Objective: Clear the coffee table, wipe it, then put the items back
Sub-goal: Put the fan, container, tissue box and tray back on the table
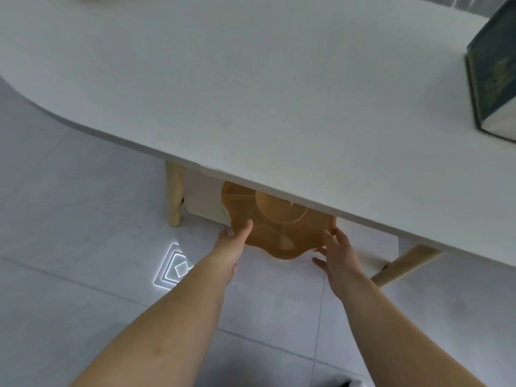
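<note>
A translucent amber plate with a wavy rim (279, 233) sits low under the front edge of the white coffee table (223, 93), its far part hidden by the tabletop. My left hand (234, 241) rests against the plate's left rim, fingers pointing up along it. My right hand (337, 250) touches the plate's right rim with fingers spread. Both hands bracket the plate from either side. A thick dark green book (494, 79) stands on the table at the right edge of view.
Pale wooden table legs stand at the left (174, 194) and right (405, 263) of the plate. A white panel (203, 196) sits under the table behind the plate. Grey floor tiles (69, 247) carry a bright ceiling-light reflection (176, 266).
</note>
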The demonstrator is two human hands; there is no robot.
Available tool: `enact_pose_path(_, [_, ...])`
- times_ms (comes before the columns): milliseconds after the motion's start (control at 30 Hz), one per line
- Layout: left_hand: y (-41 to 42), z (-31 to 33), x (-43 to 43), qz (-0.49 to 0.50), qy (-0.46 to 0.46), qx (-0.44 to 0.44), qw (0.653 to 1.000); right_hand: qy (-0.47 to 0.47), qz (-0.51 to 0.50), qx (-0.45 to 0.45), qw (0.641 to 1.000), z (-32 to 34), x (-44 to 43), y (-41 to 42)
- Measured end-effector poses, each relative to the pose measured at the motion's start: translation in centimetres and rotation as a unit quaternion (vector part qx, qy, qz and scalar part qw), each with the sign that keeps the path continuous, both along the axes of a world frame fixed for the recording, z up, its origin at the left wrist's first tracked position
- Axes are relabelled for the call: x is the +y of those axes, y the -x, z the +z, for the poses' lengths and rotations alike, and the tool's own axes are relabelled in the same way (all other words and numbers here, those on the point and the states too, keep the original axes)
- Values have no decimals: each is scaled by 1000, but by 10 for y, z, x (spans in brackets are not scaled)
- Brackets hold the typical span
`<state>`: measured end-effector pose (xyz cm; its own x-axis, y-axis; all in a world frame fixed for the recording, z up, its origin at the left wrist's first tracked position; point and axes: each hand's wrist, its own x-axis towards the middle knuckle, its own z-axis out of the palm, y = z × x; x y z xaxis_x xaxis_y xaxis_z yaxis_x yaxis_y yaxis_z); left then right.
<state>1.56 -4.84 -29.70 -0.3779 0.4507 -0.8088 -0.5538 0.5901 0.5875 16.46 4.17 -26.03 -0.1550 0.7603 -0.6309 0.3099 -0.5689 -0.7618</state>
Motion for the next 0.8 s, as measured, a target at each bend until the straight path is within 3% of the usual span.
enact_pose_path(133, [-6,0,-4,80,-55,-32,995,7,-33,-1,999,-5,-6,-3])
enact_pose_path(300, [-11,25,-25,82,-69,-41,993,39,-44,-20,998,15,-13,-11])
enact_pose_path(433, [-26,62,-55,90,-71,-69,991,86,2,53,995,46,-32,-20])
enact_pose_path(800, [-58,190,-176,55,-89,-37,994,76,104,45,991,172,-134,-72])
